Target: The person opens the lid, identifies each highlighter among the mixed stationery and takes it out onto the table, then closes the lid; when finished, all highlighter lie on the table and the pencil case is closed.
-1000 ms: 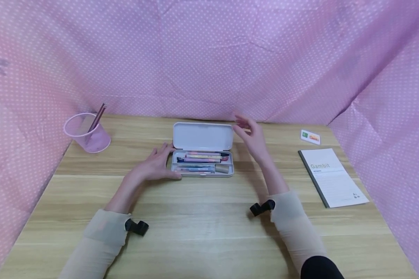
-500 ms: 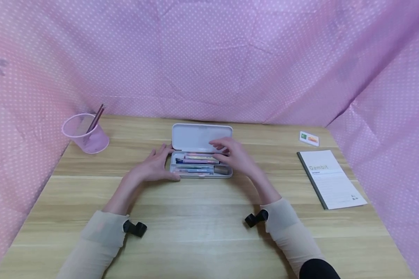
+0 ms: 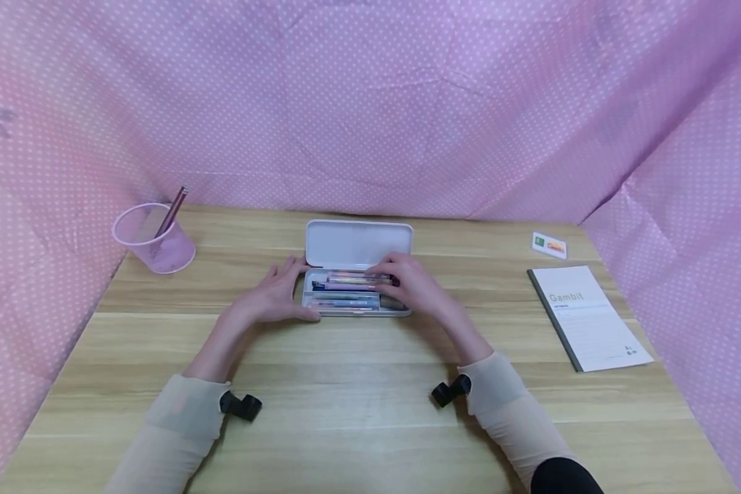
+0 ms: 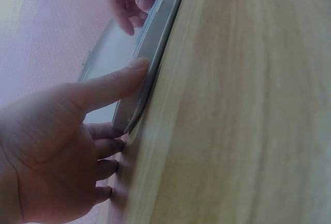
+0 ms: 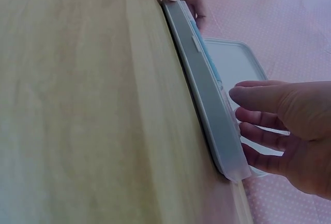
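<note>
A white pencil case (image 3: pixel 358 245) stands on the table with its lid raised toward the back. My left hand (image 3: pixel 273 293) holds the case's left end, thumb against the front wall and fingers spread around the side and back corner. Several pens (image 3: pixel 347 283) lie in its rear compartment; blue pens (image 3: pixel 346 302) lie in the front one. My right hand (image 3: pixel 412 287) is over the case's right end, thumb and fingertips apart around the ends of the rear pens. The right hand partly hides a brownish-grey block (image 3: pixel 390 302). In the right wrist view, the case wall hides the pens.
A pink mesh cup (image 3: pixel 167 252) with two dark pencils (image 3: pixel 171 213) stands at the back left. A notepad (image 3: pixel 586 319) lies at the right, below a small white card-like item (image 3: pixel 549 245). Pink dotted cloth (image 3: pixel 370 123) hangs behind and at the sides.
My right hand has moved left and down from beside the raised lid into the right end of the case. My left hand has stayed on the case.
</note>
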Demonstrator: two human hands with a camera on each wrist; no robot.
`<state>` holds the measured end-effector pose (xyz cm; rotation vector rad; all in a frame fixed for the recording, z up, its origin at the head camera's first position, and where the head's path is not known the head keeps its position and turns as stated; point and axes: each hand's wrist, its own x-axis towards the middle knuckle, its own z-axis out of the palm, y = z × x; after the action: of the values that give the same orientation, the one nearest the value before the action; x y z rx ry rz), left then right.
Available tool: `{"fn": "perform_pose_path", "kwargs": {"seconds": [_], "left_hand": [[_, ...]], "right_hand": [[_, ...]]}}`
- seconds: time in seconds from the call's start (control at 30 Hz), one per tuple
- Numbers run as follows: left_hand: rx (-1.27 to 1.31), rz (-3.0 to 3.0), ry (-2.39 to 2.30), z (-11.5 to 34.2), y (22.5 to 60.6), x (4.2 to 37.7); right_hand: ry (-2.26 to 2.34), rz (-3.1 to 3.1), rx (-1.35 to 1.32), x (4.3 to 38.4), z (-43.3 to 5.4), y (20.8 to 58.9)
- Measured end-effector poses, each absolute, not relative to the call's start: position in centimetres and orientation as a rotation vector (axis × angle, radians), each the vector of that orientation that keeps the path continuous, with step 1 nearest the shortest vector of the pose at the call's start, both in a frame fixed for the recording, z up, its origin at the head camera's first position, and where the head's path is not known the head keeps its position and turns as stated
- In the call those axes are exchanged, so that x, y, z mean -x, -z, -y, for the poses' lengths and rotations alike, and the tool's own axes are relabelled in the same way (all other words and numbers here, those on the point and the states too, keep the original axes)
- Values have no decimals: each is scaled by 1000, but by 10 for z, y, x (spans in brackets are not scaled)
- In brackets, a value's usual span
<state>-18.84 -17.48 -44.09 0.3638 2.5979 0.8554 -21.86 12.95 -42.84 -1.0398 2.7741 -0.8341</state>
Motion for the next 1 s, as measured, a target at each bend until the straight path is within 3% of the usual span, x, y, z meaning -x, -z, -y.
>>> {"fn": "perform_pose_path", "kwargs": {"seconds": [1.0], "left_hand": [[-339,-2594,-820,175,441,189]], "right_hand": [[717,-2830,1075,215,-125,431]]}}
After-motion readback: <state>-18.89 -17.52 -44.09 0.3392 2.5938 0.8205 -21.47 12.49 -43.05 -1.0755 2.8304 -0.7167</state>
